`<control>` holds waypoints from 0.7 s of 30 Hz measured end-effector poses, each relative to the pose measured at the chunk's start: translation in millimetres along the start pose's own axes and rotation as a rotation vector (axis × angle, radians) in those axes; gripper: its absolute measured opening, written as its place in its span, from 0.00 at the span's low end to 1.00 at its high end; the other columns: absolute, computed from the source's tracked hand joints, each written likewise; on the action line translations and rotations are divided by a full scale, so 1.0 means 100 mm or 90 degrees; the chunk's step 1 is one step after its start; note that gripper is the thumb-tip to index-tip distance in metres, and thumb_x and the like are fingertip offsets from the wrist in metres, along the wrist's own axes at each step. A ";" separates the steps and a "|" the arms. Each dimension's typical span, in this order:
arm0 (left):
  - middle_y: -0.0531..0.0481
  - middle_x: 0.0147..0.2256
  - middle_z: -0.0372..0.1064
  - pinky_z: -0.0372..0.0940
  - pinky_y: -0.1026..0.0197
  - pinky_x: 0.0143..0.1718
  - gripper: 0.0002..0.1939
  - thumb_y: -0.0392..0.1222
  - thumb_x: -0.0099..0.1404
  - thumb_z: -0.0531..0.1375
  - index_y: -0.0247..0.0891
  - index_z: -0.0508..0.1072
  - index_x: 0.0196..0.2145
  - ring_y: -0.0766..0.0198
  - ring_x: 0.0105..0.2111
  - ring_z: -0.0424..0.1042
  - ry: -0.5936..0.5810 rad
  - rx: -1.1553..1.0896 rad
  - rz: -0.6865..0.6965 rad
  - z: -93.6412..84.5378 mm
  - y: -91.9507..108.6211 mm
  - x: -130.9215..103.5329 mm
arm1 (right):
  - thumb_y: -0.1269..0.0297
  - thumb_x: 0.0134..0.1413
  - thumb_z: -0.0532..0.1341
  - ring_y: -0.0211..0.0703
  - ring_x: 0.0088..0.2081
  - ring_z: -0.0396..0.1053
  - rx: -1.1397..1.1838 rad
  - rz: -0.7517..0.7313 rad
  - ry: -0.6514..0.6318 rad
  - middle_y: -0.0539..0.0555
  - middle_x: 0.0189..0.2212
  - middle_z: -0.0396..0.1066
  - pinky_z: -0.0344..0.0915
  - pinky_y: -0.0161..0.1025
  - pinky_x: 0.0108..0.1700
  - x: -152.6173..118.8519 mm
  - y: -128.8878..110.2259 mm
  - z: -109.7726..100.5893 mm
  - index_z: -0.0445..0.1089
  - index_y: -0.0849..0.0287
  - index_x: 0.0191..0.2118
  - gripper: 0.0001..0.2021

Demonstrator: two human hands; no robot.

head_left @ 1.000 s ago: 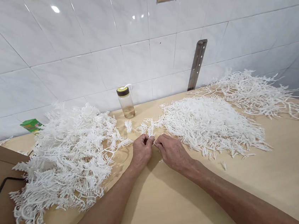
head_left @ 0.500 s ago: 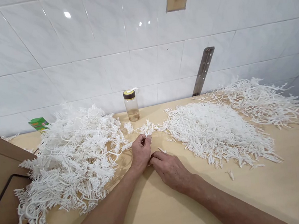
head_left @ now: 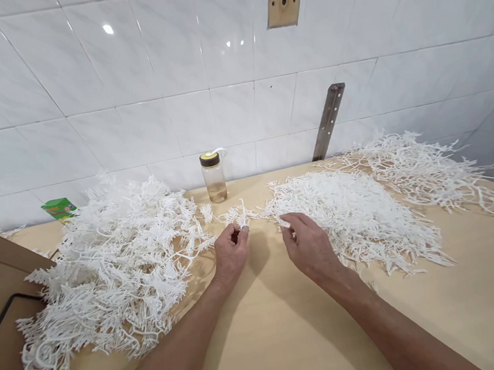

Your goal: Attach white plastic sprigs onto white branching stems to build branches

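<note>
Between thumb and fingers, my left hand point(head_left: 230, 254) pinches a thin white branched plastic strand point(head_left: 243, 212) that sticks up above the fingertips. My right hand point(head_left: 309, 246) is at the near-left edge of a heap of small loose white plastic pieces point(head_left: 360, 214). Its thumb and index finger are closed on a small white plastic piece point(head_left: 283, 223), partly hidden by the fingers. On the left lies a large tangled pile of white branched strands point(head_left: 127, 268). A few white bits point(head_left: 232, 215) lie on the table just beyond my left hand.
A bottle point(head_left: 215, 182) with a dark lid stands near the tiled wall. Thin bare-looking white stems point(head_left: 440, 170) lie at the far right. A green box point(head_left: 59, 209) is behind the left pile. A metal bracket point(head_left: 329, 122) leans at the wall; a brown board point(head_left: 3, 258) stands at left.
My right hand has moved away from beside my left hand, up and right to the edge of the loose pieces. My left hand stays nearly in place, still pinching a strand. The view has shifted slightly.
</note>
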State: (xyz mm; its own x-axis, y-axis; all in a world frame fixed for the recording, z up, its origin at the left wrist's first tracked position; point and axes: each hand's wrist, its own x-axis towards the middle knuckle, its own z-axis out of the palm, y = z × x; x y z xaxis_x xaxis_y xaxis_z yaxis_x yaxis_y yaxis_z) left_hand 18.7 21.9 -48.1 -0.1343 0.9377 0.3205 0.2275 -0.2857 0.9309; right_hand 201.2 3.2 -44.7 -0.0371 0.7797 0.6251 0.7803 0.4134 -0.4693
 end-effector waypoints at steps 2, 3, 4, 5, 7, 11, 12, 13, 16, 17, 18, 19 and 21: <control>0.57 0.21 0.55 0.52 0.64 0.26 0.13 0.46 0.62 0.60 0.39 0.65 0.23 0.68 0.22 0.54 -0.027 0.026 0.035 0.00 0.02 -0.03 | 0.65 0.62 0.53 0.46 0.35 0.73 0.106 0.055 -0.066 0.60 0.41 0.75 0.71 0.46 0.41 -0.01 -0.09 0.03 0.71 0.61 0.46 0.13; 0.56 0.21 0.57 0.53 0.64 0.27 0.12 0.45 0.62 0.60 0.39 0.67 0.24 0.68 0.23 0.56 -0.043 0.040 0.061 0.01 0.02 -0.05 | 0.61 0.63 0.54 0.45 0.33 0.73 0.165 0.096 -0.100 0.59 0.40 0.75 0.72 0.44 0.38 -0.01 -0.13 0.03 0.71 0.60 0.46 0.13; 0.55 0.22 0.59 0.54 0.64 0.27 0.10 0.44 0.62 0.60 0.39 0.69 0.25 0.67 0.23 0.57 -0.063 0.054 0.091 0.01 0.03 -0.07 | 0.58 0.63 0.54 0.44 0.32 0.73 0.224 0.141 -0.126 0.58 0.39 0.76 0.72 0.43 0.36 -0.01 -0.15 0.03 0.71 0.60 0.46 0.14; 0.54 0.23 0.62 0.55 0.63 0.28 0.09 0.43 0.62 0.61 0.39 0.70 0.26 0.66 0.24 0.59 -0.086 0.069 0.125 0.02 0.04 -0.09 | 0.55 0.63 0.55 0.43 0.33 0.74 0.277 0.179 -0.146 0.57 0.39 0.76 0.72 0.41 0.35 -0.01 -0.16 0.03 0.71 0.59 0.47 0.16; 0.51 0.25 0.65 0.57 0.62 0.29 0.07 0.39 0.62 0.60 0.39 0.72 0.26 0.64 0.26 0.62 -0.149 0.101 0.195 0.04 0.04 -0.14 | 0.53 0.61 0.56 0.43 0.34 0.74 0.344 0.217 -0.170 0.56 0.39 0.76 0.72 0.39 0.35 0.01 -0.15 0.00 0.71 0.59 0.45 0.16; 0.46 0.29 0.71 0.60 0.60 0.32 0.07 0.36 0.62 0.59 0.40 0.76 0.27 0.61 0.30 0.67 -0.247 0.167 0.272 0.07 0.02 -0.21 | 0.57 0.57 0.59 0.44 0.34 0.73 0.331 0.222 -0.198 0.52 0.30 0.76 0.69 0.39 0.37 0.04 -0.10 -0.01 0.72 0.59 0.35 0.11; 0.45 0.30 0.72 0.61 0.59 0.34 0.07 0.36 0.62 0.59 0.40 0.77 0.28 0.60 0.31 0.68 -0.259 0.176 0.274 0.07 0.02 -0.21 | 0.58 0.57 0.59 0.44 0.32 0.73 0.326 0.234 -0.198 0.52 0.29 0.76 0.69 0.39 0.36 0.05 -0.08 0.00 0.72 0.59 0.33 0.10; 0.45 0.30 0.73 0.62 0.59 0.35 0.07 0.37 0.62 0.60 0.40 0.78 0.28 0.60 0.32 0.69 -0.270 0.179 0.271 0.07 0.03 -0.21 | 0.58 0.56 0.59 0.44 0.32 0.73 0.324 0.248 -0.196 0.52 0.28 0.76 0.68 0.39 0.35 0.05 -0.07 0.01 0.72 0.59 0.31 0.10; 0.44 0.34 0.76 0.64 0.58 0.39 0.07 0.40 0.62 0.61 0.40 0.79 0.30 0.58 0.37 0.71 -0.293 0.160 0.252 0.07 0.07 -0.21 | 0.59 0.54 0.59 0.45 0.32 0.74 0.345 0.292 -0.174 0.53 0.29 0.77 0.68 0.39 0.36 0.06 -0.04 0.03 0.72 0.58 0.29 0.09; 0.44 0.35 0.76 0.64 0.58 0.40 0.08 0.41 0.63 0.60 0.39 0.79 0.30 0.58 0.38 0.71 -0.294 0.150 0.241 0.06 0.09 -0.21 | 0.59 0.54 0.59 0.45 0.34 0.75 0.368 0.304 -0.166 0.53 0.30 0.77 0.69 0.39 0.37 0.06 -0.04 0.04 0.72 0.57 0.30 0.09; 0.45 0.34 0.76 0.64 0.59 0.40 0.09 0.42 0.64 0.60 0.39 0.79 0.31 0.59 0.37 0.71 -0.286 0.142 0.225 0.06 0.11 -0.21 | 0.60 0.54 0.59 0.46 0.35 0.75 0.397 0.312 -0.158 0.53 0.32 0.78 0.69 0.40 0.39 0.06 -0.04 0.04 0.72 0.57 0.32 0.08; 0.45 0.33 0.76 0.64 0.60 0.38 0.10 0.43 0.65 0.59 0.38 0.79 0.31 0.60 0.35 0.71 -0.272 0.139 0.200 0.06 0.12 -0.21 | 0.60 0.54 0.59 0.46 0.37 0.76 0.426 0.318 -0.149 0.54 0.33 0.78 0.70 0.41 0.40 0.06 -0.05 0.05 0.73 0.57 0.33 0.08; 0.48 0.27 0.74 0.62 0.62 0.32 0.14 0.47 0.66 0.57 0.37 0.78 0.30 0.63 0.29 0.69 -0.234 0.137 0.125 0.06 0.14 -0.21 | 0.60 0.55 0.60 0.47 0.38 0.76 0.474 0.320 -0.129 0.55 0.34 0.78 0.70 0.42 0.43 0.06 -0.06 0.04 0.73 0.58 0.35 0.08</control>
State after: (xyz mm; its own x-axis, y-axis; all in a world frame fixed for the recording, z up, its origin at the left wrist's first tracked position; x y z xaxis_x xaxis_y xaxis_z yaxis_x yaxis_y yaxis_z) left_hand 30.6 -0.1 -43.2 0.2731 0.8891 0.3673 0.4151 -0.4533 0.7888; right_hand 193.6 7.0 -40.8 0.0339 0.9880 0.1509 0.1333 0.1451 -0.9804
